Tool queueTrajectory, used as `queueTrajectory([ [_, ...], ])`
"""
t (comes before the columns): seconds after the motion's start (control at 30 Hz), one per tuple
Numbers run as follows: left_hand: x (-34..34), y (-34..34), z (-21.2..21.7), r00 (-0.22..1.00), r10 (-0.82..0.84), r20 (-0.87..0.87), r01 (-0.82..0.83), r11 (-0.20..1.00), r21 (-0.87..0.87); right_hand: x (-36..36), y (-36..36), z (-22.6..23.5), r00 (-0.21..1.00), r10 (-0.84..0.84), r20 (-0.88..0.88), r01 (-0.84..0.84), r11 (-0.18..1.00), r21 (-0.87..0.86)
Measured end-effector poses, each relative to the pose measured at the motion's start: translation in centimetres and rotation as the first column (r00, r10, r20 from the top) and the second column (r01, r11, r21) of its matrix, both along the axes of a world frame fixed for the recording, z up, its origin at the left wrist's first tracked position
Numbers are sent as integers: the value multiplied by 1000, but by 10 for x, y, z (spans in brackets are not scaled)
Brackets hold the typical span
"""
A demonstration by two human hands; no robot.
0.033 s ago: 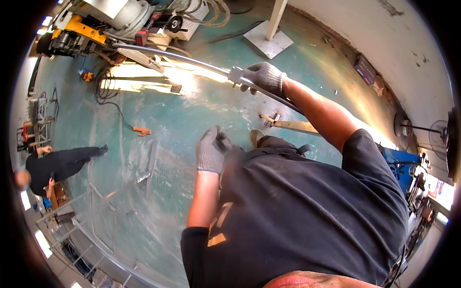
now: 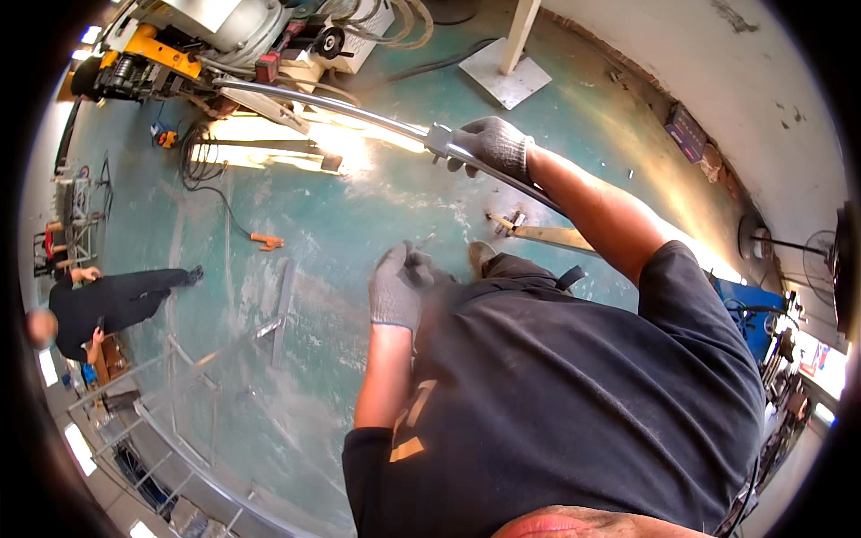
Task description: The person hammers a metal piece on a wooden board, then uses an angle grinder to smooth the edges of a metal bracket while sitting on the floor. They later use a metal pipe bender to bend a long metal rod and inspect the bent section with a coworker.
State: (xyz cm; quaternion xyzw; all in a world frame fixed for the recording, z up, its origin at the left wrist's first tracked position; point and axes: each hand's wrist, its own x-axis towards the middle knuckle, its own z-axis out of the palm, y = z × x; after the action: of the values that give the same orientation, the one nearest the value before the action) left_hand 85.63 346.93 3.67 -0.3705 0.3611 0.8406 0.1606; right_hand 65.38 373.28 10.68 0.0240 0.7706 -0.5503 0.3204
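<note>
My right hand, in a grey knit glove, is wrapped round a long shiny metal tube, close beside a metal collar with a small stud under it. From the machine at the far left, the tube slants down to the right, passing under my forearm. My left hand, also gloved, is held in front of my body, apart from the tube. Its fingers are curled together. A tiny thin light sliver shows at the fingertips, too small to name.
The tube's far end meets a machine with a yellow arm. An orange electrode holder and its cable lie on the green floor. A metal frame and another person are at the left. A white post base stands ahead.
My left hand has shifted slightly, and a thin sliver now shows more plainly at its fingertips. My right hand keeps its grip on the tube.
</note>
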Motion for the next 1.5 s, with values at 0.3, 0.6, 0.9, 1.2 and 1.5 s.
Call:
queueTrajectory([
  [0.3, 82, 71, 3, 990, 132, 48, -129, 990, -54, 2, 0, -5, 999, 42, -11, -42, 997, -63],
  [0.6, 144, 52, 9, 964, 265, -15, -264, 955, -135, -3, 8, -38, 998, 1, 61, 16, 961, -276],
  [0.9, 233, 52, -12, 962, 269, 44, -261, 956, -132, -5, 12, -40, 996, 55, -69, -65, 986, -152],
  [1.2, 268, 62, -52, 985, -124, -118, 7, 717, -697, -2, 11, -44, 999, -2, -50, -10, 975, -224],
  [1.5, 265, 77, -76, 993, 54, -107, -103, 837, -537, 14, 5, -29, 999, 36, -14, -38, 968, -248],
])
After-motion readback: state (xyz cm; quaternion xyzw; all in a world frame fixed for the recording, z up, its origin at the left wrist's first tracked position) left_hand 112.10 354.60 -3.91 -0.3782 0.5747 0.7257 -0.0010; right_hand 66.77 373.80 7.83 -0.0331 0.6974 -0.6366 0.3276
